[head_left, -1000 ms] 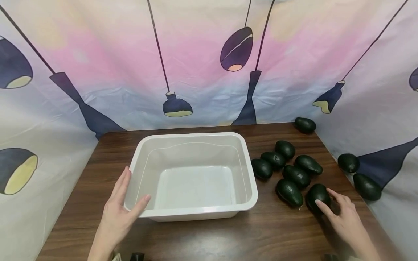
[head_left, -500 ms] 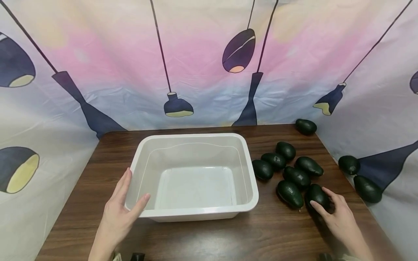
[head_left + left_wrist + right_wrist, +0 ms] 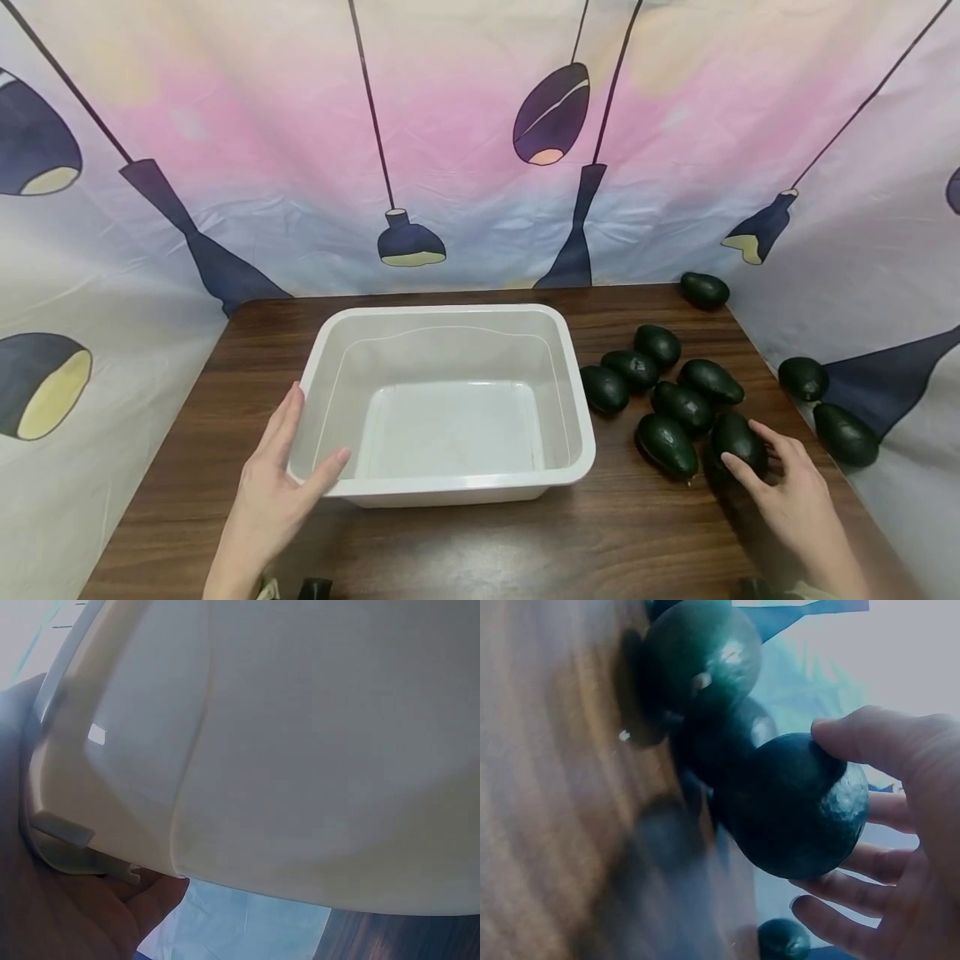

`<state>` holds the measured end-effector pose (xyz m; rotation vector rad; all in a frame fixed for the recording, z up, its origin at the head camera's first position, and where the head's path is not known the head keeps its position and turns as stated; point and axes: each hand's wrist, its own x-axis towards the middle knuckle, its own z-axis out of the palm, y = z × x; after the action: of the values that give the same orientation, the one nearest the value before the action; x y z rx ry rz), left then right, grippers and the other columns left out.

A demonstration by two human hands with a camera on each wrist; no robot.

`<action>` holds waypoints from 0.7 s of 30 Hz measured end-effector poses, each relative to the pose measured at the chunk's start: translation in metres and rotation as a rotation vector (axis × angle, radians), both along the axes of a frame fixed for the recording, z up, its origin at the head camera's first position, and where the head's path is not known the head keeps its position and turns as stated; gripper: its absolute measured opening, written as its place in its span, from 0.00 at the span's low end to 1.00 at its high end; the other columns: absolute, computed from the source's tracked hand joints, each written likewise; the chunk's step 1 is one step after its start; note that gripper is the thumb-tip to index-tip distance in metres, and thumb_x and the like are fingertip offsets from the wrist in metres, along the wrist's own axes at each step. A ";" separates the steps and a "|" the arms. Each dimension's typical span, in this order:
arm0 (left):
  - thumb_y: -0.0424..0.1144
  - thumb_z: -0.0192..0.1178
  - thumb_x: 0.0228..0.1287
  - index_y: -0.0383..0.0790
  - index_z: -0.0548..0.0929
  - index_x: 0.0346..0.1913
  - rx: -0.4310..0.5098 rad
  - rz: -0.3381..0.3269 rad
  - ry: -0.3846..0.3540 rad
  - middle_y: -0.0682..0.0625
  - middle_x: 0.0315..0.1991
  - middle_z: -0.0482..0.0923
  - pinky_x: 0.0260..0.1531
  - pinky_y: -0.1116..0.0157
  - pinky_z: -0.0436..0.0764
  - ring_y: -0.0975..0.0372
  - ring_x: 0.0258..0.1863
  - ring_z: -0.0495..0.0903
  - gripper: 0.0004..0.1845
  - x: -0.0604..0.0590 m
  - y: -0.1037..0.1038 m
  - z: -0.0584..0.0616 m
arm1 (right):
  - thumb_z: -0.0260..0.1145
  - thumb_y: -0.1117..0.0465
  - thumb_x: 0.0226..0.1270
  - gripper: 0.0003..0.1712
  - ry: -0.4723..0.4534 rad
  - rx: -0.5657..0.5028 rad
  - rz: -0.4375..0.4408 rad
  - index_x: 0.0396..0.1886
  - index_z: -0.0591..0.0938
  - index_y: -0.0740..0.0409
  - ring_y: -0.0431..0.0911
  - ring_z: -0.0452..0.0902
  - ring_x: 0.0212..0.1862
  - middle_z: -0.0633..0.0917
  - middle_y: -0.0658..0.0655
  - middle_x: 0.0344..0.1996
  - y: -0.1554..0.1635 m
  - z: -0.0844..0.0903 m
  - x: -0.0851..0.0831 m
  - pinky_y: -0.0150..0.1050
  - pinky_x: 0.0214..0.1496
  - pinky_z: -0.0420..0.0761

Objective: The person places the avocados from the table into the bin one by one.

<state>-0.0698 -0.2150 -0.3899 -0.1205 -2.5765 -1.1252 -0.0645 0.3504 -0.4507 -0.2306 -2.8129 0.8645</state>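
A white plastic tub [image 3: 465, 479] with bare inside walls and floor stands on the wooden table. My left hand [image 3: 268, 492] holds its front left corner, thumb over the rim and fingers along the outer left side. In the left wrist view the fingers [image 3: 161, 900] come under the rim. My right hand [image 3: 795, 492] grips a dark green avocado [image 3: 738, 446] between thumb and fingers, at the near right of a group of avocados. Close up in the right wrist view, the held avocado [image 3: 795, 810] overlaps others behind it, with the thumb on one side.
Several avocados [image 3: 682, 407] lie bunched right of the tub. One avocado [image 3: 703, 291] sits at the table's back right corner, and two more avocados [image 3: 846, 434] lie along the right edge against the hanging printed cloth [image 3: 480, 150]. The brown table [image 3: 480, 550] extends in front.
The right fingers have closed round the near avocado, which has moved slightly up and to the right in the head view. The left hand and the tub have stayed in place.
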 end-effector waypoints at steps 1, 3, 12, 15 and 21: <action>0.42 0.71 0.58 0.51 0.53 0.77 -0.002 0.000 -0.003 0.51 0.75 0.53 0.57 0.83 0.53 0.49 0.69 0.59 0.48 0.000 0.000 0.000 | 0.66 0.46 0.66 0.42 0.019 -0.006 0.001 0.71 0.65 0.62 0.67 0.71 0.51 0.69 0.71 0.56 -0.001 0.002 0.000 0.47 0.45 0.78; 0.43 0.71 0.57 0.52 0.53 0.77 -0.007 -0.002 -0.009 0.51 0.76 0.53 0.57 0.81 0.53 0.48 0.69 0.59 0.49 0.001 0.000 0.001 | 0.68 0.47 0.65 0.41 0.061 -0.013 0.003 0.71 0.67 0.60 0.65 0.71 0.51 0.71 0.68 0.57 -0.005 0.008 -0.001 0.31 0.43 0.77; 0.43 0.72 0.56 0.51 0.52 0.77 -0.015 -0.019 -0.025 0.51 0.76 0.52 0.57 0.81 0.54 0.47 0.69 0.59 0.51 0.000 0.000 -0.001 | 0.73 0.51 0.61 0.37 0.213 -0.037 -0.023 0.70 0.71 0.46 0.34 0.69 0.49 0.75 0.55 0.57 -0.030 0.031 -0.005 0.21 0.41 0.65; 0.44 0.72 0.56 0.51 0.51 0.77 -0.019 -0.024 -0.027 0.50 0.76 0.52 0.56 0.82 0.53 0.47 0.69 0.59 0.51 0.000 0.000 -0.002 | 0.74 0.55 0.60 0.36 0.286 -0.088 -0.008 0.68 0.73 0.43 0.24 0.65 0.48 0.76 0.53 0.56 -0.041 0.038 -0.007 0.18 0.44 0.64; 0.44 0.72 0.57 0.54 0.50 0.78 -0.009 -0.023 -0.042 0.51 0.76 0.51 0.60 0.77 0.54 0.47 0.70 0.58 0.51 0.000 -0.001 -0.001 | 0.75 0.65 0.56 0.37 0.437 -0.142 0.169 0.66 0.75 0.46 0.31 0.70 0.48 0.78 0.50 0.56 -0.067 0.057 -0.031 0.21 0.47 0.66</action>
<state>-0.0696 -0.2158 -0.3909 -0.1309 -2.6239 -1.1356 -0.0957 0.2832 -0.3941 0.1630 -2.3906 1.0105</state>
